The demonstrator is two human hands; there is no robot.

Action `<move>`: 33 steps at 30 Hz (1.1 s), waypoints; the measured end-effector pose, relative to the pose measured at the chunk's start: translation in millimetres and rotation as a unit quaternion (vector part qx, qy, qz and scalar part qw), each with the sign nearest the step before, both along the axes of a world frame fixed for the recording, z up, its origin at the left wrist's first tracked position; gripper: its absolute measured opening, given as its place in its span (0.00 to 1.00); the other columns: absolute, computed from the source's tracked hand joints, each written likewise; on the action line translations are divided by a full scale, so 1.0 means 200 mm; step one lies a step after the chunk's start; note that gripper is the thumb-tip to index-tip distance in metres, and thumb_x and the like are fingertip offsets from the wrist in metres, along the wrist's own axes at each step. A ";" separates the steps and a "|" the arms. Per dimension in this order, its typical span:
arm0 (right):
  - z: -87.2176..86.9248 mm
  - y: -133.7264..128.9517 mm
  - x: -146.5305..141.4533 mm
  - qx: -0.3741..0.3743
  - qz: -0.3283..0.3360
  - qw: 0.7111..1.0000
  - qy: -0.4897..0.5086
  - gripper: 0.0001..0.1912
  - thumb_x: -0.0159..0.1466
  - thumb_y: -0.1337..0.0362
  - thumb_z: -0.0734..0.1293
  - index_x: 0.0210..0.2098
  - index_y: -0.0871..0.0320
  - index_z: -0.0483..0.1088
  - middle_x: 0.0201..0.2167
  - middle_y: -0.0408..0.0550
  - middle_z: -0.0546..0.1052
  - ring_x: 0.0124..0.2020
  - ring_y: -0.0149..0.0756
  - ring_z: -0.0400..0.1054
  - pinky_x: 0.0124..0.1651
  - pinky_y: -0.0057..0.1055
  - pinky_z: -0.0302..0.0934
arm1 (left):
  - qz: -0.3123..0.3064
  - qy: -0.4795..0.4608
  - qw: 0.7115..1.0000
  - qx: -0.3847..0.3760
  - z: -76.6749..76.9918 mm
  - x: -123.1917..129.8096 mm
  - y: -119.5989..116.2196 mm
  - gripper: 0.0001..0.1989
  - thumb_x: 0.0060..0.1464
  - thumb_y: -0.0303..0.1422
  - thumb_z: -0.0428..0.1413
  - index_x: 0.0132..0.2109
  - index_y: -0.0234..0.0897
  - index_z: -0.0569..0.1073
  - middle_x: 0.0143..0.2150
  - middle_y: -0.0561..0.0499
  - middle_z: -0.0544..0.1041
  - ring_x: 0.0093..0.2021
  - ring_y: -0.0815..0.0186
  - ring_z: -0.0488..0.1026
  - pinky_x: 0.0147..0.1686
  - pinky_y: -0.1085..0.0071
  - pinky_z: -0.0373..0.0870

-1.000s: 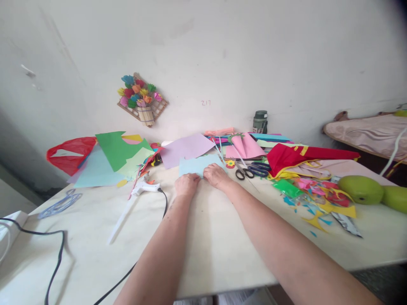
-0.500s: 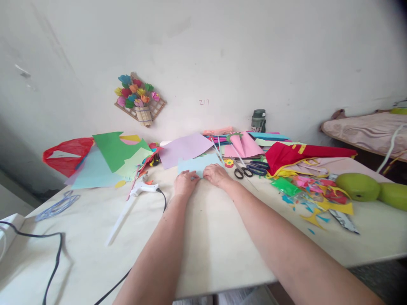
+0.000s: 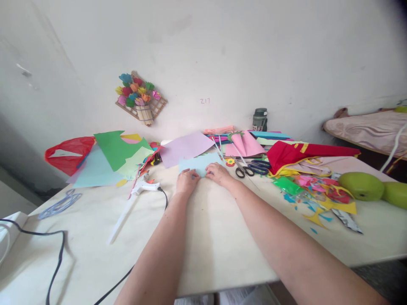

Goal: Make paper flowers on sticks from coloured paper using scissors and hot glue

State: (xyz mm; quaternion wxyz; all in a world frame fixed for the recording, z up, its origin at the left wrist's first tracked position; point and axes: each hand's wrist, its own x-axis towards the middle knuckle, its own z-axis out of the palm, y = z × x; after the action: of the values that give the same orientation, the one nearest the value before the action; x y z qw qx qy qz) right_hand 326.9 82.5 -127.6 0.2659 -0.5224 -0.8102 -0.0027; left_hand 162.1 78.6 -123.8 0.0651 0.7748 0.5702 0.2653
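A light blue sheet of paper (image 3: 201,162) lies on the table in front of me. My left hand (image 3: 187,180) is at its near left edge, fingers bent and closed on the paper. Close by on the right, my right hand (image 3: 218,173) pinches the same near edge with curled fingers. The fingertips are small in view, so the exact grip on the edge is hard to see. Just right of my right hand lie black-handled scissors (image 3: 244,171) and a small red and yellow paper flower (image 3: 229,162).
A white glue gun (image 3: 146,186) with a black cord lies left of my hands. Behind are a purple sheet (image 3: 186,148) and a green sheet (image 3: 122,150). On the right are a red apron-like cloth (image 3: 295,154), paper scraps (image 3: 314,218) and green rounded objects (image 3: 361,186).
Both hands stay at the near edge of the blue paper; the right hand's fingers have lifted and bent slightly. The whole view has shifted a little.
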 end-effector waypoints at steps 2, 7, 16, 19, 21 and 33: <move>-0.01 0.01 0.00 0.000 0.001 1.000 0.013 0.02 0.54 0.68 0.66 0.25 0.59 0.71 0.36 0.47 0.73 0.40 0.34 0.62 0.42 0.28 0.55 | 0.002 0.003 1.000 0.002 0.00 0.00 0.00 0.07 0.45 0.34 0.54 0.33 0.40 0.74 0.48 0.50 0.71 0.53 0.64 0.61 0.50 0.70 0.56; -0.02 0.02 0.00 -0.009 -0.009 0.999 0.043 0.03 0.53 0.67 0.67 0.24 0.59 0.70 0.38 0.47 0.72 0.40 0.35 0.62 0.43 0.30 0.55 | 0.009 -0.009 1.000 -0.015 0.00 -0.01 0.00 0.07 0.44 0.36 0.54 0.32 0.41 0.74 0.48 0.50 0.71 0.56 0.62 0.58 0.52 0.68 0.53; -0.01 0.01 -0.01 -0.034 -0.030 0.998 0.035 0.04 0.53 0.65 0.66 0.24 0.59 0.70 0.39 0.47 0.71 0.41 0.35 0.61 0.43 0.30 0.54 | 0.005 -0.040 0.998 -0.047 -0.01 -0.02 0.02 0.08 0.44 0.37 0.54 0.32 0.41 0.74 0.52 0.52 0.68 0.58 0.62 0.54 0.54 0.67 0.50; 0.00 0.01 -0.01 -0.037 -0.034 0.998 0.030 0.04 0.53 0.65 0.66 0.24 0.59 0.71 0.39 0.47 0.71 0.41 0.35 0.61 0.43 0.29 0.54 | 0.017 -0.033 0.998 -0.055 0.00 -0.02 0.02 0.08 0.44 0.38 0.54 0.32 0.41 0.74 0.53 0.53 0.67 0.59 0.62 0.53 0.55 0.66 0.49; 0.00 0.01 -0.01 -0.037 -0.036 0.998 0.027 0.04 0.53 0.65 0.66 0.24 0.59 0.71 0.39 0.47 0.71 0.41 0.35 0.62 0.43 0.29 0.54 | 0.031 -0.022 0.997 -0.062 0.00 -0.02 0.01 0.09 0.44 0.39 0.53 0.32 0.42 0.74 0.55 0.54 0.65 0.59 0.61 0.51 0.55 0.65 0.48; 0.01 0.01 -0.01 -0.043 -0.069 0.997 -0.006 0.07 0.53 0.61 0.65 0.24 0.57 0.71 0.40 0.45 0.71 0.42 0.38 0.61 0.42 0.31 0.54 | 0.076 0.051 0.993 -0.073 0.01 0.01 0.00 0.13 0.46 0.42 0.50 0.35 0.43 0.75 0.59 0.53 0.58 0.62 0.57 0.42 0.57 0.59 0.42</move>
State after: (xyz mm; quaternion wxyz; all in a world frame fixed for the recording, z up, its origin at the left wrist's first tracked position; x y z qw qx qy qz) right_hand 324.9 84.9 -124.8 0.2374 -0.5880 -0.7731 0.0111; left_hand 164.0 79.2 -121.2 0.0721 0.7348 0.6480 0.1871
